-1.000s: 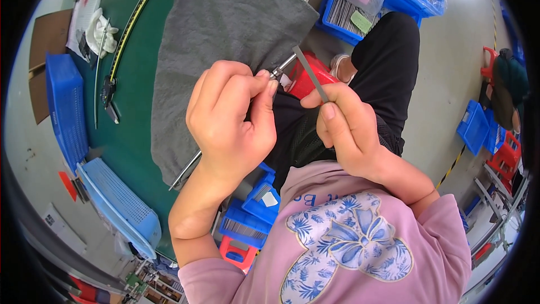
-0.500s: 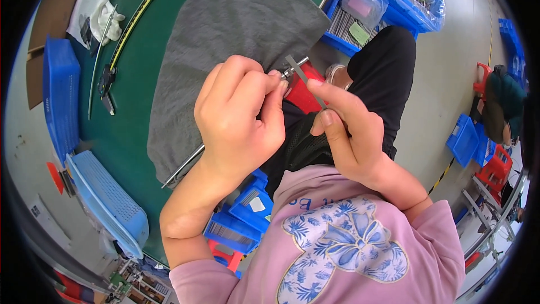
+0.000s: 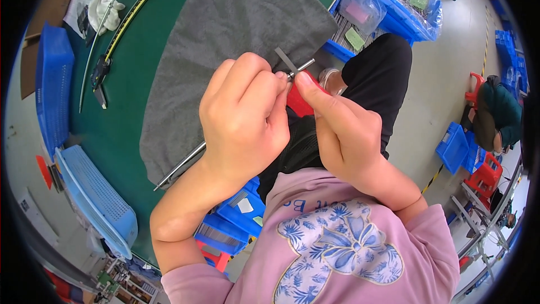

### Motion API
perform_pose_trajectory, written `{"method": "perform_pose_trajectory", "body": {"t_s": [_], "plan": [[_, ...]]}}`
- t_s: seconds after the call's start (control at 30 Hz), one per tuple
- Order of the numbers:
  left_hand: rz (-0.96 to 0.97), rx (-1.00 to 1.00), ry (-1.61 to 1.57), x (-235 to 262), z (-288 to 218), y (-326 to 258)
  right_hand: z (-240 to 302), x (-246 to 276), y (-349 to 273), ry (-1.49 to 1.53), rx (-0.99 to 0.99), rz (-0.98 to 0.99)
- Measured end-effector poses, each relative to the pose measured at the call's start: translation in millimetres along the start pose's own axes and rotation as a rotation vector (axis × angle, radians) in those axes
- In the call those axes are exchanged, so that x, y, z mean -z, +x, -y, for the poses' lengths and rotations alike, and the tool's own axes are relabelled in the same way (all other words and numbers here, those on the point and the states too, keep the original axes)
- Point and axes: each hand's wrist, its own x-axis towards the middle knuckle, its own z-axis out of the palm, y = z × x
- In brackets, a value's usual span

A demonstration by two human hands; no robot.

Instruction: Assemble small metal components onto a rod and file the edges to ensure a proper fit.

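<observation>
A long thin metal rod runs diagonally beneath my left forearm and palm, its tip showing past the fingertips. My left hand is closed around it, thumb and index finger pinching near the tip end. Across the rod near that tip lies a narrow flat strip of grey metal that looks like a file. My right hand grips this file, index finger stretched along it and the other fingers curled. The hand hides the file's lower part. A grey cloth lies beneath on the green table.
Calipers, a second thin rod and a white glove lie on the table's left. Blue baskets line that edge. Blue bins of metal parts stand at upper right. Another person is at far right.
My right hand has pushed the file up and to the left across the rod, bringing its index fingertip close to the rod. My left hand keeps its pinch. The whole view has shifted slightly.
</observation>
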Motion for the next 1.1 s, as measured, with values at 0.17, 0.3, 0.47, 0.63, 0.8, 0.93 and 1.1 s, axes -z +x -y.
{"method": "perform_pose_trajectory", "body": {"t_s": [0.17, 0.3, 0.47, 0.63, 0.8, 0.93, 1.1], "plan": [[-0.003, -0.030, 0.001, -1, 1, 1, 5, 9, -6, -0.048, -0.002, 0.089], [-0.027, -0.012, 0.021, -2, 0, 0, 8, 6, 7, -0.035, -0.005, 0.070], [-0.009, -0.038, 0.027, -3, 0, 2, 9, 17, 3, -0.058, -0.059, 0.149], [-0.012, -0.024, 0.029, -1, -2, -1, 9, 15, -3, -0.100, -0.040, 0.164], [0.006, -0.035, 0.036, -1, -2, 0, 7, 8, 8, -0.100, 0.001, 0.123], [0.009, -0.004, 0.028, 1, -1, -1, -15, -12, -14, -0.117, 0.080, -0.088], [0.004, -0.026, 0.037, 1, -1, 0, -16, -17, -5, -0.073, 0.109, -0.117]]}}
